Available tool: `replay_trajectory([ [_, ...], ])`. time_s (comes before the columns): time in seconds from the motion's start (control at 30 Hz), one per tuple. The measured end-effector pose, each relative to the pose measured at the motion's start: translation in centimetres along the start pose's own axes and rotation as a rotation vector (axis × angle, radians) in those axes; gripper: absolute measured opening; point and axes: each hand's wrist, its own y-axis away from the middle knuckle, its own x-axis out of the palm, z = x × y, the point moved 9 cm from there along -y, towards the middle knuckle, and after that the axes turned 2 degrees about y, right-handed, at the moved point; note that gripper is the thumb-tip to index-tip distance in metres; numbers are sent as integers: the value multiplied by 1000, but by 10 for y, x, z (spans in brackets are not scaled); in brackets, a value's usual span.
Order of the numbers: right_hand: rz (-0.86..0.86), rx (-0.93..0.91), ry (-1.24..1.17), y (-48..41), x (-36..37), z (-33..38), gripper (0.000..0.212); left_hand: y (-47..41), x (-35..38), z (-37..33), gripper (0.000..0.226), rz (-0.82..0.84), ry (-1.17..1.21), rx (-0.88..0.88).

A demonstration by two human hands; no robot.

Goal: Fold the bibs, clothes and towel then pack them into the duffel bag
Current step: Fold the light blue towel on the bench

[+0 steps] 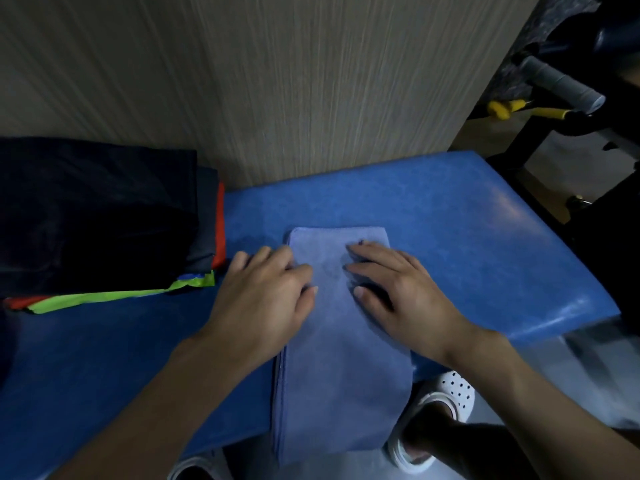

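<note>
On the pale blue towel (341, 382), both hands lie palm down and hold nothing. The left hand (266, 292) rests over the towel's left edge, its fingers lightly bent with the tips on the cloth. The right hand (398, 289) lies flatter, its fingers spread and pointing across the towel's upper half. Neither hand shows a pinch or a grip; they appear to be pressing and smoothing.

The towel lies on the blue padded table (467, 237), already folded lengthwise into a narrow layered strip. Its far end is square on the table and its near end hangs over the front edge.

Just beside the left hand, a stack of folded clothes (97, 216) sits on the table, with the green and orange bibs (104, 299) showing beneath it.

The step in hand looks like flattening the towel before a crosswise fold. The next move probably calls for taking one end, most likely the hanging one, and bringing it up over the far end with the edges kept aligned. No duffel bag is in view, so packing seems to lie ahead.
</note>
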Motion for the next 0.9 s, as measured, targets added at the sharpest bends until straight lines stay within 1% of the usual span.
replay_trajectory([
  [0.07, -124, 91, 29, -3, -14, -4, 39, -2, -1, 13, 17, -27, 127, -120],
  [0.1, -175, 178, 57, -3, -21, -10, 39, -2, 2, 18, 17, -20, 173, -178],
  [0.13, -191, 281, 74, -3, -24, -18, 41, -3, 5, 22, 26, -1, 194, -230],
  [0.2, -148, 445, 40, -3, -19, -32, 51, -7, 9, 26, 45, 13, 244, -288],
  [0.23, -126, 486, -7, -4, -13, -37, 56, -10, 9, 27, 49, -5, 293, -304],
  [0.3, -114, 540, -109, -6, -5, -42, 65, -13, 9, 28, 49, -48, 427, -351],
  [0.37, -113, 591, -178, -9, -2, -47, 66, -14, 11, 30, 50, -67, 527, -416],
  [0.4, -108, 616, -205, -10, -2, -48, 60, -15, 13, 32, 54, -66, 565, -448],
  [0.47, -107, 645, -285, -11, -4, -50, 42, -15, 17, 36, 68, -41, 638, -517],
  [0.53, -117, 633, -385, -12, -3, -48, 26, -15, 22, 40, 80, -5, 682, -571],
  [0.6, -123, 603, -500, -11, -3, -46, 13, -16, 24, 42, 82, 20, 727, -605],
  [0.63, -135, 594, -573, -11, -5, -44, 8, -16, 24, 42, 81, 25, 759, -619],
  [0.7, -166, 586, -704, -10, -13, -41, 12, -16, 25, 42, 77, 8, 836, -658],
  [0.73, -181, 577, -739, -10, -17, -40, 10, -16, 24, 43, 74, -13, 878, -680],
  [0.77, -189, 567, -745, -9, -21, -41, 8, -16, 24, 43, 65, -34, 934, -696],
  [0.87, -192, 544, -736, -8, -26, -42, 9, -19, 22, 41, 14, -95, 1135, -686],
  [0.9, -190, 546, -742, -8, -26, -43, 9, -20, 21, 40, 10, -105, 1171, -672],
])
